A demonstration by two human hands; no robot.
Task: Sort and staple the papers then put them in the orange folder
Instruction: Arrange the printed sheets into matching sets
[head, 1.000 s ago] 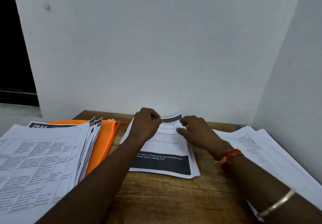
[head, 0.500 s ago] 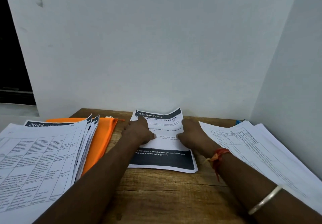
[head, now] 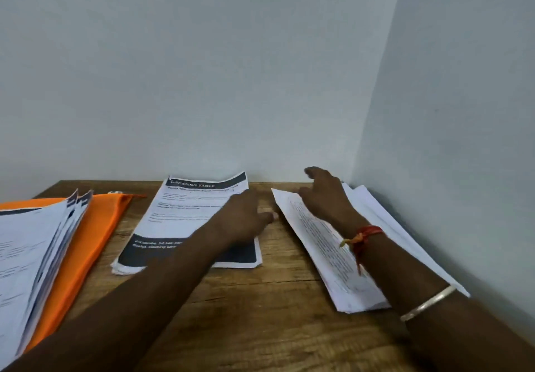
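White walls meet behind our wooden table (head: 260, 313). At far left a fanned paper stack (head: 29, 256) lies on the orange folder (head: 98, 227). In the middle, our left hand (head: 246, 221) rests with relaxed fingers on the right edge of the "DRESSING TABLE" stack (head: 185, 215). Our right hand (head: 324, 195), fingers loosely spread, hangs over the right-hand pile (head: 318, 244); whether it touches, we cannot tell.
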